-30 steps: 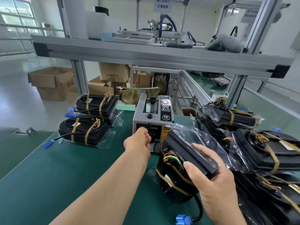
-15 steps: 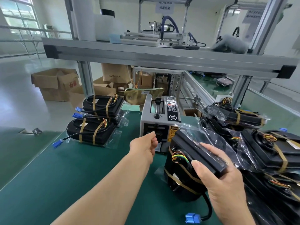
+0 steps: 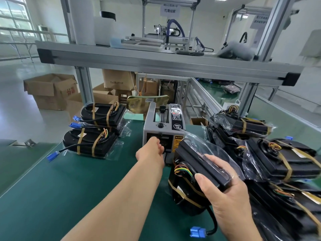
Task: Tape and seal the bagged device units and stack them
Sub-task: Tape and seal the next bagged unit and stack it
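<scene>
Green bench (image 3: 69, 197): task looked early on. At right, a heap of bagged units (image 3: 286, 164) waited, bag mouths loose, count unclear. Far left, only two finished units (image 3: 90, 143) lay one behind the other, touching; hardly a stack yet. Automatic tape dispenser (image 3: 163, 129) stood between the groups. Current unit (image 3: 187, 193) stood on edge beside the dispenser, bag unsealed. Right hand (image 3: 231, 202) gripped its upper edge, thumb and fingers wrapped round. Left hand (image 3: 152, 150) was at the dispenser outlet, fingers curled inward; could not tell whether they pinched tape
</scene>
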`<state>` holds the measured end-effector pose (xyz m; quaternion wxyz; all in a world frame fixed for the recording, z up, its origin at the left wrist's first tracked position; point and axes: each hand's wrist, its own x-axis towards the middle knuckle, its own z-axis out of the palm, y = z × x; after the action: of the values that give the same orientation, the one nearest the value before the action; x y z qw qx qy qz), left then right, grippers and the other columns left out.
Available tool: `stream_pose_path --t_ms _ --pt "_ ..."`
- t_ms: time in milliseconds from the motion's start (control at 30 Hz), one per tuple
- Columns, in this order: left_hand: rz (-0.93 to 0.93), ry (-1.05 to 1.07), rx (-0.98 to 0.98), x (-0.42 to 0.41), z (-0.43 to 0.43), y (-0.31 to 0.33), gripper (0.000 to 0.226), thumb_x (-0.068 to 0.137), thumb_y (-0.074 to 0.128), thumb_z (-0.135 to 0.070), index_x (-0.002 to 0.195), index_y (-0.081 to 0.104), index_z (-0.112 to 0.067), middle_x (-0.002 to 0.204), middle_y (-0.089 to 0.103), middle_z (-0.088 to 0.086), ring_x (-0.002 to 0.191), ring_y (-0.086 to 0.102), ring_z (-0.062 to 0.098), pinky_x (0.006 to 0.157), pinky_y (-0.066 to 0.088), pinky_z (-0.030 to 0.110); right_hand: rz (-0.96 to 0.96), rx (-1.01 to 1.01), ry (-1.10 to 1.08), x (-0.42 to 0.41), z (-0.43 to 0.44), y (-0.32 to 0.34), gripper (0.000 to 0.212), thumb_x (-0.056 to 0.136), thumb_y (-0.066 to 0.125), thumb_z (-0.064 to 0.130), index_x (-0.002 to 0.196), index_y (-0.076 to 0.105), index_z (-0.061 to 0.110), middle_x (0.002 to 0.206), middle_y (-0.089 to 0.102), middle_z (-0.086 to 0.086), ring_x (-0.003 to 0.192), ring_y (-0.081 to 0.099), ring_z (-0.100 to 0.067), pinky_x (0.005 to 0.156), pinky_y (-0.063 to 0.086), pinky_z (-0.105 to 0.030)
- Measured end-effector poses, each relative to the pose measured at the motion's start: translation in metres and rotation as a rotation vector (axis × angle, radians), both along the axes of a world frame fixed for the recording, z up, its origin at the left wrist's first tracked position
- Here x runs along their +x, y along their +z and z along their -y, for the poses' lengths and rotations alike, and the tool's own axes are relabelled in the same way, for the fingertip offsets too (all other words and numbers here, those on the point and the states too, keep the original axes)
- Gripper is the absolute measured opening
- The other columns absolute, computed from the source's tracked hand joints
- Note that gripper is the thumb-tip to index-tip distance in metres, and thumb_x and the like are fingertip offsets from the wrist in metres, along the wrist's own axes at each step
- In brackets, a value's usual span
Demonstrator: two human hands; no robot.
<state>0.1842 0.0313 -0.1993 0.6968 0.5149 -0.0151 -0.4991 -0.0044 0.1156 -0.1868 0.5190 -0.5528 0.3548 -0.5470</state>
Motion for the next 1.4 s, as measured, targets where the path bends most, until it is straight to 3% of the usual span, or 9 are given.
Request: stream_pose_path --t_ms 133,233,333,433,567,733,1033,1200,1400 --pt "0.276 -0.026 -0.137 0.003 -0.05 0.016 0.022 0.085 0.071 -0.014 0.064 0.066 -0.019 0.055 0.053 -0.006 0.044 0.047 0.006 0.047 0.042 0.019 -0.01 -0.026 0.006 -0.003 0.001 0.0 0.042 0.072 0.081 -0.005 0.098 0.075 0.028 0.094 0.077 0.006 0.083 0.074 -0.009 0.065 0.053 -0.01" --pt "0.575 -0.213 -0.321 -0.005 -0.094 0.031 0.018 0.077 0.074 -0.031 0.063 0.071 -0.021 0.061 0.055 0.0 0.054 0.047 0.011 0.064 0.043 0.026 -0.082 -0.103 0.003 0.0 0.002 -0.001 0.044 0.066 0.09 0.01 0.096 0.075 0.037 0.097 0.076 0.014 0.085 0.072 -0.002 0.07 0.052 -0.008" --pt "0.742 -0.293 -0.361 -0.015 -0.118 0.045 0.033 0.069 0.07 -0.047 0.069 0.07 -0.014 0.061 0.056 0.005 0.059 0.047 0.015 0.072 0.041 0.031 -0.104 -0.143 0.0 0.006 0.0 -0.001 0.045 0.066 0.084 0.018 0.096 0.071 0.049 0.095 0.076 0.016 0.085 0.072 -0.002 0.071 0.051 -0.009" --pt "0.842 -0.344 -0.361 -0.026 -0.125 0.057 0.025 0.076 0.072 -0.04 0.064 0.069 -0.019 0.054 0.052 -0.002 0.057 0.047 0.011 0.065 0.044 0.017 -0.105 -0.145 -0.006 0.01 -0.002 -0.001 0.043 0.064 0.078 0.023 0.098 0.07 0.048 0.094 0.075 0.019 0.083 0.071 0.0 0.068 0.05 -0.008" --pt "0.895 -0.37 -0.311 -0.032 -0.12 0.06 0.018 0.084 0.072 -0.021 0.066 0.073 -0.021 0.051 0.056 -0.014 0.05 0.049 -0.001 0.052 0.04 0.007 -0.095 -0.159 -0.018 0.012 -0.003 0.001 0.04 0.066 0.078 0.019 0.097 0.071 0.043 0.091 0.074 0.019 0.081 0.07 0.001 0.067 0.051 -0.009" --pt "0.912 -0.425 -0.256 -0.032 -0.113 0.061 0.014 0.086 0.071 -0.021 0.072 0.074 -0.02 0.074 0.074 0.001 0.066 0.063 0.008 0.062 0.051 0.016 -0.053 -0.12 -0.004 0.015 -0.005 -0.001 0.048 0.072 0.08 -0.009 0.09 0.074 0.036 0.082 0.074 0.014 0.068 0.068 0.002 0.055 0.051 -0.011" --pt "0.979 -0.375 -0.194 -0.037 -0.109 0.061 0.016 0.083 0.075 -0.021 0.067 0.074 -0.023 0.089 0.071 -0.006 0.07 0.061 -0.004 0.057 0.042 0.003 -0.088 -0.131 -0.018 0.023 -0.009 -0.005 0.052 0.076 0.079 -0.002 0.102 0.07 0.042 0.09 0.075 0.01 0.076 0.071 -0.006 0.06 0.054 -0.015" --pt "0.965 -0.363 -0.181 -0.038 -0.107 0.059 0.019 0.084 0.075 -0.022 0.067 0.074 -0.03 0.092 0.071 -0.007 0.079 0.066 0.005 0.068 0.047 0.016 -0.144 -0.156 -0.029 0.024 -0.01 -0.007 0.051 0.077 0.079 0.001 0.107 0.069 0.04 0.091 0.074 0.009 0.079 0.07 -0.008 0.062 0.053 -0.015" --pt "1.069 -0.337 -0.138 -0.036 -0.105 0.053 0.019 0.084 0.074 -0.028 0.067 0.074 -0.035 0.088 0.066 -0.014 0.077 0.065 0.003 0.073 0.054 0.029 -0.157 -0.154 -0.02 0.026 -0.01 -0.01 0.05 0.078 0.079 0.003 0.113 0.068 0.037 0.101 0.074 0.007 0.091 0.07 -0.012 0.078 0.056 -0.032"
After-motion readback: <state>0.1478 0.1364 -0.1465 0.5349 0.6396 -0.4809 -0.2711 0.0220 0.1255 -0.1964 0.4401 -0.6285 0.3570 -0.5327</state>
